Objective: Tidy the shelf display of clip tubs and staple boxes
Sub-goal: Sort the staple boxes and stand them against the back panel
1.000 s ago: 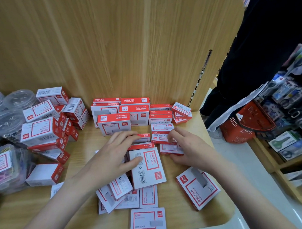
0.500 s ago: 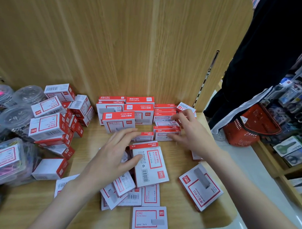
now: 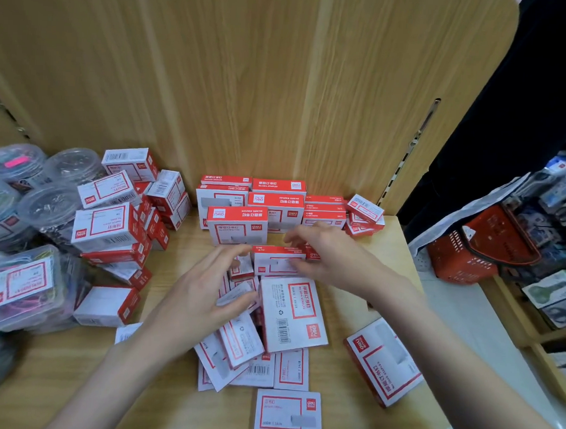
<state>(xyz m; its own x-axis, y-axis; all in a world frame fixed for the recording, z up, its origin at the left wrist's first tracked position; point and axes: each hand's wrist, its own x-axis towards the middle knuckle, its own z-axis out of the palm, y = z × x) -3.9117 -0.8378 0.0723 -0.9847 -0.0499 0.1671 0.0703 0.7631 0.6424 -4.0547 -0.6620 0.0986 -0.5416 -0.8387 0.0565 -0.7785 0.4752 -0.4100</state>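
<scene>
Red-and-white staple boxes cover the wooden shelf (image 3: 352, 313). A neat stack (image 3: 253, 207) stands against the back panel, and a loose pile (image 3: 111, 227) leans at the left. Flat boxes lie scattered in front, the largest (image 3: 292, 314) in the middle. Clear clip tubs (image 3: 19, 288) crowd the far left. My left hand (image 3: 205, 295) hovers with spread fingers over small jumbled boxes. My right hand (image 3: 331, 257) reaches in from the right, its straight fingers at a small staple box (image 3: 278, 262) lying before the stack; I cannot see a firm grip.
One staple box (image 3: 382, 362) lies near the shelf's right edge and another (image 3: 287, 413) at the front edge. A person in dark clothes (image 3: 519, 126) stands at the right beside a red basket (image 3: 479, 250). More goods fill a rack (image 3: 555, 288) at far right.
My right hand has drawn back from the boxes at the rear right and now sits over the small box at the centre. My left hand has barely shifted.
</scene>
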